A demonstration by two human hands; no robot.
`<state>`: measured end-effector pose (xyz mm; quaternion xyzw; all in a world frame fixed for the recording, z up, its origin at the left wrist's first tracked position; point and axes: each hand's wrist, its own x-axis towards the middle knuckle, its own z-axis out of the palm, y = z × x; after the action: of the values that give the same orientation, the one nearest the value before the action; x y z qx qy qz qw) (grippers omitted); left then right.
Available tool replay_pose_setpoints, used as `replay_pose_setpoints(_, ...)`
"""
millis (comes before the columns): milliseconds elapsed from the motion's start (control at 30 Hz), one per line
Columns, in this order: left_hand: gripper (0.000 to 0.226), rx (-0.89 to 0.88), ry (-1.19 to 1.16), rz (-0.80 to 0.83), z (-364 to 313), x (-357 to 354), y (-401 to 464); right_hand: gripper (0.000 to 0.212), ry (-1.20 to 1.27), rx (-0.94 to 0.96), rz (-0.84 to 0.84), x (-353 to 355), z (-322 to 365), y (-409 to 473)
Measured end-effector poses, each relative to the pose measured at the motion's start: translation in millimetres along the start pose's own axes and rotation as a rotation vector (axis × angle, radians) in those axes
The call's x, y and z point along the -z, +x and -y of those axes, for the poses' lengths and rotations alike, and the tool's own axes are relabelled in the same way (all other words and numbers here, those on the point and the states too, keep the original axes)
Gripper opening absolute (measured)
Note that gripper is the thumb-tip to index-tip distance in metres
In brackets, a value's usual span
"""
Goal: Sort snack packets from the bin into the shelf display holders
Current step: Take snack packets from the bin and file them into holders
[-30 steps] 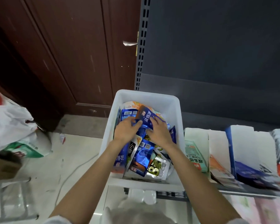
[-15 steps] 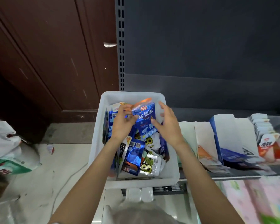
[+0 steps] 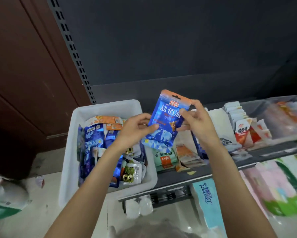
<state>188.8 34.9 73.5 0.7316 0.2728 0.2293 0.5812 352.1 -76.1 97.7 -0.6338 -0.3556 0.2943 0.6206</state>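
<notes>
Two hands hold one blue packet (image 3: 164, 122) up in the air, just past the right rim of the white bin (image 3: 70, 152). The left hand (image 3: 135, 129) pinches the packet's left edge between thumb and fingers; the right hand (image 3: 198, 120) grips its right edge, thumb on the printed front. The packet stands nearly upright, orange strip on top, a white bear printed low on its face.

Inside the bin lie more packets (image 3: 94, 141), mostly blue foil, a few orange-and-white ones toward the bin's far end, and clear ones (image 3: 129, 174) with dark rings near its near right corner. The bin's right end rests on the dark shelf (image 3: 187, 177).

Right of the bin, on that shelf, sit green packets (image 3: 164, 158), then orange-and-white ones (image 3: 184, 155) in a paper holder, below the lifted packet. Farther right of the bin stands a row of red-and-white packets (image 3: 242, 129). Left of the bin is a brown wooden door (image 3: 24, 66); behind the bin rises a dark back panel (image 3: 178, 40).
</notes>
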Motion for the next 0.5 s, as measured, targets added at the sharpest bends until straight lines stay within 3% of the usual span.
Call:
replay_pose_setpoints(133,0.011,-0.156,0.178,-0.008,-8.4,-57.0,33.3,0.015,-0.161,0.128,-0.145,76.4,-2.8,-3.8)
replay_pose_setpoints(267,0.012,-0.200,0.214,-0.003,-16.4,-121.5,66.0,0.016,-0.243,0.160,-0.265,139.0,-11.0,-2.3)
replay_pose_setpoints(400,0.006,-0.136,0.270,-0.028,-2.5,-159.2,91.5,0.012,-0.303,0.107,-0.263,170.5,-26.9,8.4)
replay_pose_setpoints(500,0.015,-0.091,0.396,-0.071,8.9,-166.2,95.7,0.008,-0.354,0.044,-0.200,177.6,-38.2,19.2)
